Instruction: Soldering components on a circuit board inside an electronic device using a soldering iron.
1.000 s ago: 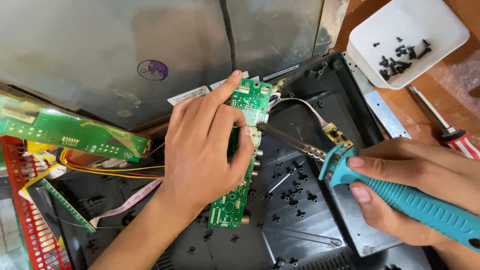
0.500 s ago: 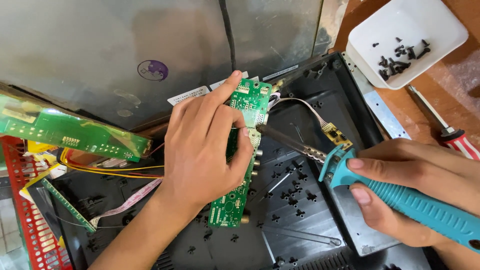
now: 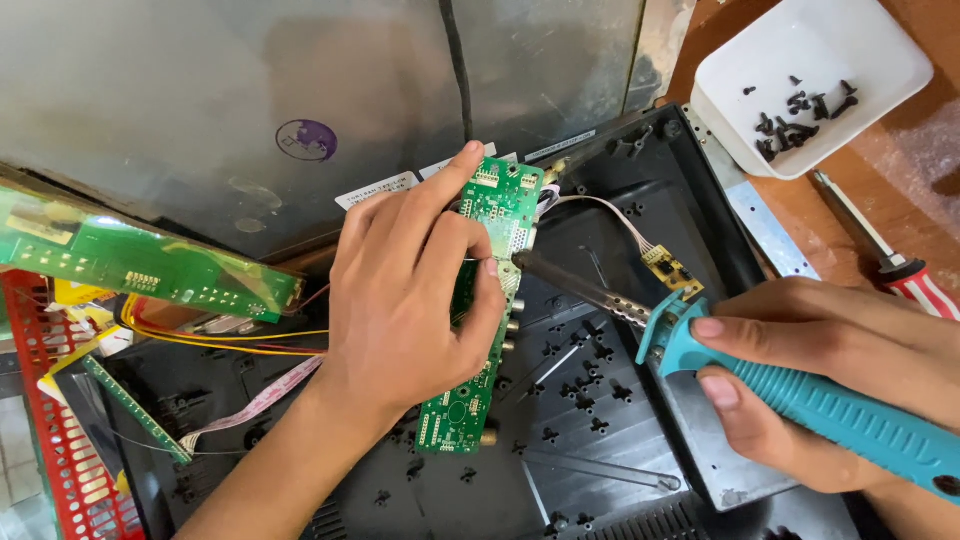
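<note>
At the far left a long green board lies tilted above a red plastic grid. The left hand has its fingers clamped on a green circuit board, held over the black plastic shell. The right hand grips a soldering iron with a blue handle; its tip seems to touch the board's edge, and a white tray with dark screws stands beyond, beside a screwdriver.

wooden table | on it: white tray, red-handled screwdriver, black casing

Green circuit board, teal soldering iron
</note>
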